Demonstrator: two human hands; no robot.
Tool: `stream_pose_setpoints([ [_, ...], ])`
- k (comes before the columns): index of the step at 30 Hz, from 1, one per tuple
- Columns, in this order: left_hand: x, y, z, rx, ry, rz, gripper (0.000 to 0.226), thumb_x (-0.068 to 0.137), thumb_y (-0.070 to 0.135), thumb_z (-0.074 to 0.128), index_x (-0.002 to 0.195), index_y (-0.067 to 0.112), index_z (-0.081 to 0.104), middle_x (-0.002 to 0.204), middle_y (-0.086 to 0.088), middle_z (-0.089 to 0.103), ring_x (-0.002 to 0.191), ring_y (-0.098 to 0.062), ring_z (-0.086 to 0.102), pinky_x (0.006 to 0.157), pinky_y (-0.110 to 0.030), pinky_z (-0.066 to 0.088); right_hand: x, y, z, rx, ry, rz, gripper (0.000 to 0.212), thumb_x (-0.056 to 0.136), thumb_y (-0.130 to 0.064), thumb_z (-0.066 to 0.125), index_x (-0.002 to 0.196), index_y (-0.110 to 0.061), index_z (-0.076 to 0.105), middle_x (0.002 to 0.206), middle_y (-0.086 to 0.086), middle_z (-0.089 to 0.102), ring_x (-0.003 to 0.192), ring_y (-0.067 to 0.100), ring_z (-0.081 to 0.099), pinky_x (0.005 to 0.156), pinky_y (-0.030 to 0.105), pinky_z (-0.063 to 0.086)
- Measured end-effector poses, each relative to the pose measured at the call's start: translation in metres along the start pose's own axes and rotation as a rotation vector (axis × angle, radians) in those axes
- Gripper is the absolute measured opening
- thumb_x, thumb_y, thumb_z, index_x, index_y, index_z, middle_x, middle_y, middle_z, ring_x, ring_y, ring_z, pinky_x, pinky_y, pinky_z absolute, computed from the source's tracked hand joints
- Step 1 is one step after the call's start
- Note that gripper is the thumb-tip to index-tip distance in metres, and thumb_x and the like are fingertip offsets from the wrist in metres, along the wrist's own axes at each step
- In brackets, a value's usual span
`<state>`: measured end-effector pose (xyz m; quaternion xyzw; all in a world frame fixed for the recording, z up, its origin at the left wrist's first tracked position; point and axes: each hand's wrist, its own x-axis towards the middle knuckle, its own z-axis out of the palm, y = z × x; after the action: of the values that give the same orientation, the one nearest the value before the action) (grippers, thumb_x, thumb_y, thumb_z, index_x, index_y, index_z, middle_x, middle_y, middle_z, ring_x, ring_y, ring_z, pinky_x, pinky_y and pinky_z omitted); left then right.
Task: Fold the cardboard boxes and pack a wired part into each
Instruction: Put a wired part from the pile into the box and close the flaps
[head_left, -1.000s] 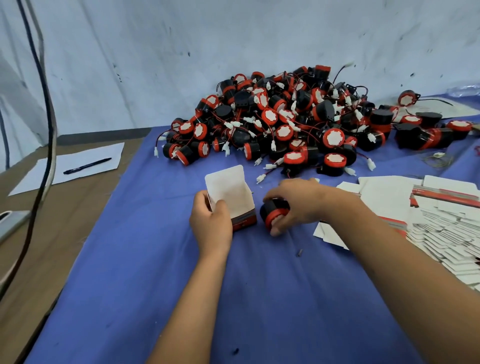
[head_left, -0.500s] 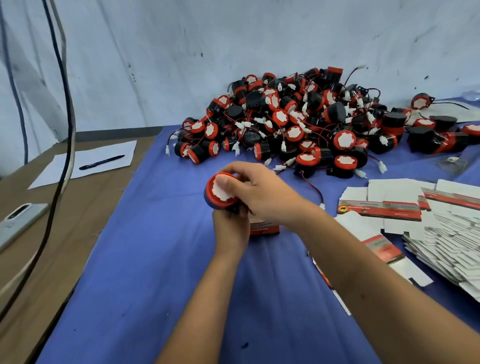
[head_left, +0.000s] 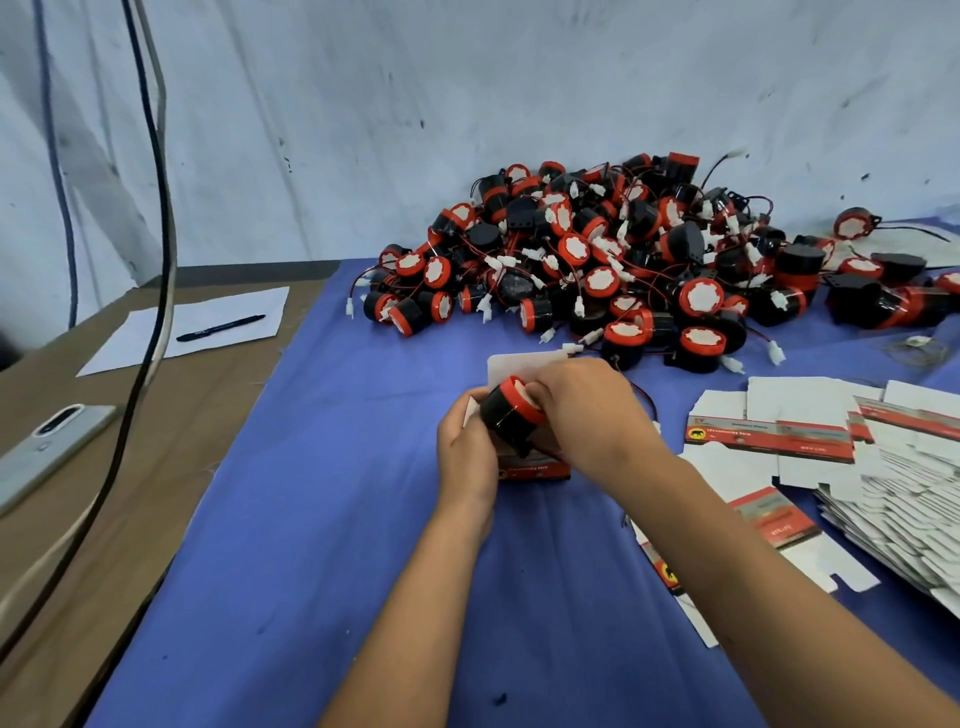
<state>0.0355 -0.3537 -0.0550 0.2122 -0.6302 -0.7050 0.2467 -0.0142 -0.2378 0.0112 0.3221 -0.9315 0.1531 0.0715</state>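
Two hands (head_left: 587, 415) at the box (head_left: 530, 462): right fingers pinching wired part (head_left: 511, 410) tilted toward one o'clock, left (head_left: 462, 447) gripping box below.

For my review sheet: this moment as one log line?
step: packing | right hand: holds part at box | left hand: steadies box | part: not inside

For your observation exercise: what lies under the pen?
The pen lies on a white sheet of paper, which rests on the brown table. The table beneath the sheet is covered.

Looks like a small packing workshop: heap of wired parts (head_left: 613, 260) behind flat box blanks (head_left: 831, 441) on blue-clothed bench (head_left: 311, 519).
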Motion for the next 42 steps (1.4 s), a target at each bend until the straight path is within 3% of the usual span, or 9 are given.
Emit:
stream_pose_setpoints([
  [3,0.001,0.0,0.002,0.012,0.004,0.015,0.029,0.093,0.01,0.045,0.086,0.02,0.071,0.082,0.001,0.073,0.076,-0.013,0.062,0.064,-0.025,0.05,-0.002,0.003,0.004,0.062,0.004,-0.037,0.023,0.099,-0.014,0.05,0.077,-0.015,0.057,0.075,0.005,0.061,0.073,0.026,0.053,0.064,0.039,0.041],
  [8,-0.001,0.001,0.003,0.062,-0.023,0.095,0.024,0.085,0.016,0.045,0.085,0.017,0.069,0.076,0.006,0.072,0.068,-0.006,0.062,0.059,-0.022,0.049,-0.005,0.004,-0.005,0.244,-0.044,-0.017,0.049,0.093,-0.069,0.042,0.083,-0.026,0.066,0.072,-0.001,0.062,0.07,0.015,0.055,0.055,0.035,0.038],
  [16,-0.002,0.006,-0.003,-0.057,-0.133,0.014,0.036,0.084,0.011,0.043,0.097,0.014,0.076,0.099,-0.013,0.078,0.089,-0.023,0.071,0.079,-0.038,0.056,-0.007,-0.004,-0.009,0.319,0.012,0.02,0.041,0.088,-0.034,0.078,0.123,-0.02,0.062,0.118,-0.001,0.067,0.109,0.023,0.059,0.092,0.043,0.051],
  [22,-0.006,0.008,0.006,-0.065,-0.138,0.032,0.03,0.067,0.012,0.04,0.085,0.009,0.065,0.069,-0.001,0.066,0.057,-0.011,0.059,0.047,-0.022,0.047,-0.01,-0.015,-0.004,-0.031,-0.069,0.014,0.027,0.089,-0.01,0.063,0.102,-0.018,0.041,0.107,0.004,0.059,0.085,0.028,0.051,0.062,0.037,0.038],
  [28,-0.004,-0.001,0.009,0.094,-0.074,0.063,0.023,0.094,0.004,0.044,0.097,0.015,0.064,0.086,-0.002,0.069,0.074,-0.02,0.058,0.065,-0.039,0.048,-0.011,-0.02,-0.006,-0.133,-0.253,0.031,0.016,0.093,-0.005,0.055,0.101,-0.016,0.064,0.111,0.005,0.041,0.097,0.023,0.042,0.082,0.038,0.05],
  [32,-0.002,-0.001,0.011,0.218,-0.032,0.142,0.033,0.089,-0.007,0.047,0.106,0.015,0.065,0.099,-0.001,0.073,0.091,-0.022,0.069,0.075,-0.037,0.058,-0.02,-0.011,-0.01,-0.184,-0.012,0.068,0.026,0.089,-0.011,0.061,0.115,-0.014,0.066,0.12,0.006,0.047,0.119,0.027,0.04,0.085,0.036,0.049],
  [35,-0.001,-0.004,0.012,0.248,-0.006,0.18,0.029,0.089,-0.007,0.051,0.104,0.015,0.064,0.095,0.002,0.071,0.087,-0.016,0.066,0.072,-0.028,0.055,-0.026,0.006,-0.026,-0.208,-0.017,0.234,0.034,0.093,-0.026,0.064,0.12,-0.014,0.047,0.117,0.01,0.057,0.103,0.032,0.054,0.073,0.038,0.047],
  [38,0.001,-0.005,0.011,0.244,-0.017,0.181,0.025,0.089,-0.003,0.057,0.102,0.016,0.065,0.092,0.005,0.07,0.082,-0.011,0.064,0.07,-0.029,0.054,-0.027,0.016,-0.038,-0.076,-0.155,0.337,0.034,0.089,-0.013,0.066,0.114,-0.008,0.045,0.096,0.009,0.061,0.082,0.03,0.061,0.056,0.035,0.042],
  [42,-0.001,-0.003,0.011,0.23,-0.049,0.167,0.027,0.089,-0.002,0.059,0.104,0.018,0.067,0.095,0.003,0.072,0.088,-0.017,0.068,0.074,-0.036,0.059,-0.02,0.005,-0.042,0.118,-0.071,0.259,0.016,0.087,-0.008,0.067,0.102,-0.012,0.071,0.097,0.009,0.071,0.087,0.028,0.067,0.074,0.041,0.059],
])
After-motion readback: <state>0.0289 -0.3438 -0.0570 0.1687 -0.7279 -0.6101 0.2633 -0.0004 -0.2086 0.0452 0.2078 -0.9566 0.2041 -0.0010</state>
